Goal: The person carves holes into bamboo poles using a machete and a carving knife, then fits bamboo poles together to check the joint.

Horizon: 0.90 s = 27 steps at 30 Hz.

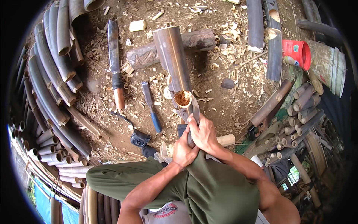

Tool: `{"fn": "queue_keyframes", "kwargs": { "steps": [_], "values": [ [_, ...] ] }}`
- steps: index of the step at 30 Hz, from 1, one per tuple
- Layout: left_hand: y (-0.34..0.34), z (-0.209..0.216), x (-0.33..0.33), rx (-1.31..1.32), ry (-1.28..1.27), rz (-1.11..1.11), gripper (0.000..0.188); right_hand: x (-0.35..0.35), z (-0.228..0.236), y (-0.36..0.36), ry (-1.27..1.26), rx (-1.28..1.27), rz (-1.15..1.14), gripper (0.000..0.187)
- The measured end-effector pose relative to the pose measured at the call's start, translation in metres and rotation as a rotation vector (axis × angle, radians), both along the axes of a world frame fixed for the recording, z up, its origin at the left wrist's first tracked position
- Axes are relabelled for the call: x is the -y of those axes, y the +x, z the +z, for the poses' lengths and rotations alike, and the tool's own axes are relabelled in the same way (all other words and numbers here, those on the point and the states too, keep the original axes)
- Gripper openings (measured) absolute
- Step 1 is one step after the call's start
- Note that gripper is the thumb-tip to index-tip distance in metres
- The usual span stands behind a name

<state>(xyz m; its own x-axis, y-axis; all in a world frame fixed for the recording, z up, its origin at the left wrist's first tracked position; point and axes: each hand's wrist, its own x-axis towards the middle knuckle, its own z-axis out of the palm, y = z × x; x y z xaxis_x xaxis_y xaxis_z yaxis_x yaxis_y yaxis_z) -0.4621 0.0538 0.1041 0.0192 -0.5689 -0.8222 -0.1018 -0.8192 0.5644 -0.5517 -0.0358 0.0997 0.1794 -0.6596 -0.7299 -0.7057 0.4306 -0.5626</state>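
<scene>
A thick bamboo tube (172,61) rests over a short log, its open end tilted toward me and showing a brown, rough inside. At the right side of that end lies the blade of a knife (195,108), touching or very close to the rim. My right hand (203,133) is closed around the knife, just below the blade. Lower and to the left, my left hand (184,151) is closed on it too, pressed against the right hand. Fingers cover most of the handle. Both hands are in front of my raised knee in green trousers.
The log (143,56) lies crosswise under the tube. Left of it are a machete (113,56), a blue-handled chisel (151,106) and a tape measure (140,138). Bamboo poles (52,82) crowd the left. At right stand a red bucket (294,54) and cut bamboo pieces (304,104). Shavings litter the ground.
</scene>
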Motion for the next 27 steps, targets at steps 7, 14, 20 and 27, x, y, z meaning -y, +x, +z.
{"fn": "queue_keyframes", "kwargs": {
  "steps": [7,14,20,27],
  "values": [
    [0.119,-0.011,0.023,0.413,-0.108,-0.373,0.044,0.019,-0.004,0.058,0.457,0.468,-0.233,0.022],
    [0.137,0.058,0.183,0.701,-0.277,-1.339,0.006,0.030,-0.009,0.052,0.718,1.217,-1.105,0.024],
    [0.083,0.079,0.264,0.608,-0.355,-1.717,0.013,0.043,-0.001,0.031,1.046,1.391,-1.485,0.033],
    [0.146,0.051,0.216,0.445,-0.102,-1.674,0.009,0.012,-0.003,0.034,1.184,1.272,-1.091,0.031]
  ]
}}
